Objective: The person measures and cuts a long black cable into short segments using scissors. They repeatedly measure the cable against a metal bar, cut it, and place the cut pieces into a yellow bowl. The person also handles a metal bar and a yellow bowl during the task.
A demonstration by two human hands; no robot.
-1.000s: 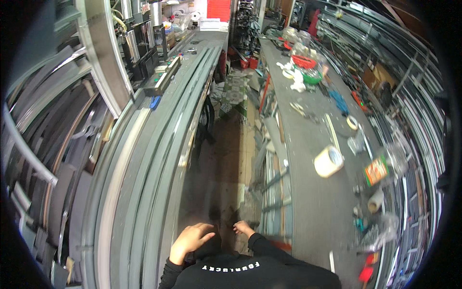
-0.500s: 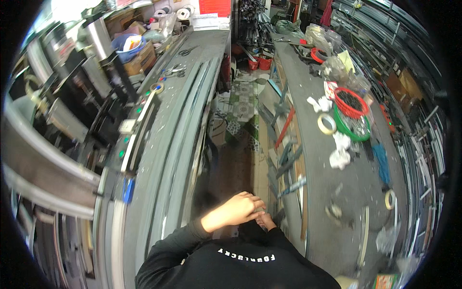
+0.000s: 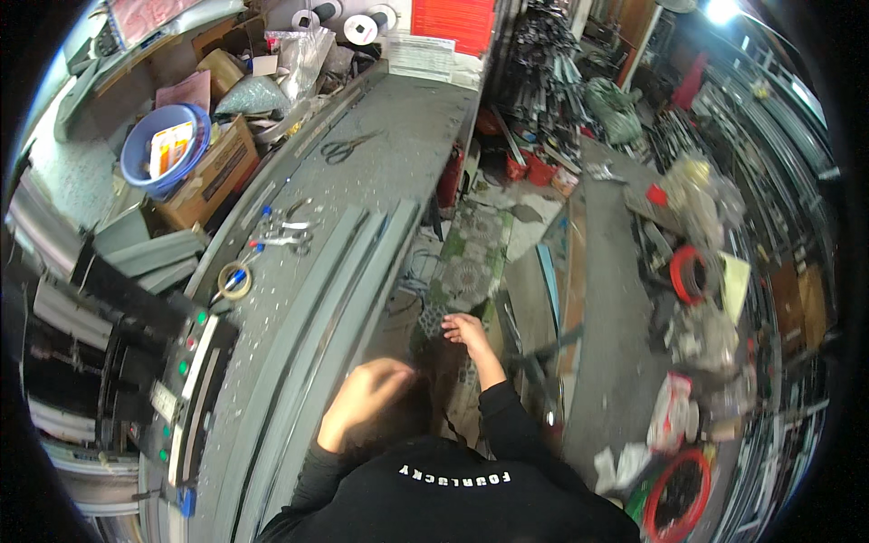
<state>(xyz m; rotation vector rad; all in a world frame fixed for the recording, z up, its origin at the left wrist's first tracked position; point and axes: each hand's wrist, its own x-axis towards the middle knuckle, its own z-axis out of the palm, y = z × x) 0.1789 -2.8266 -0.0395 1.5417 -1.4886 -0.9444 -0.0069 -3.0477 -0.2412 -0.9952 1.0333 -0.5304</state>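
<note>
Grey profiles (image 3: 351,312) along tabletop's (image 3: 416,127) right edge, ungripped; right hand (image 3: 466,333), half-open, empty, now parted from left hand (image 3: 369,395), loosely curled, contents unclear.

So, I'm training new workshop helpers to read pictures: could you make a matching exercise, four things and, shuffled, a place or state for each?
1. Grey profiles
2. Blue basin
3. Red basket
4. Right hand

A. On the right bench
B. Lengthwise on the left bench
C. Between both benches
D. Holding a white-and-orange packet

Pairs: 1-B, 2-D, 3-A, 4-C
</note>
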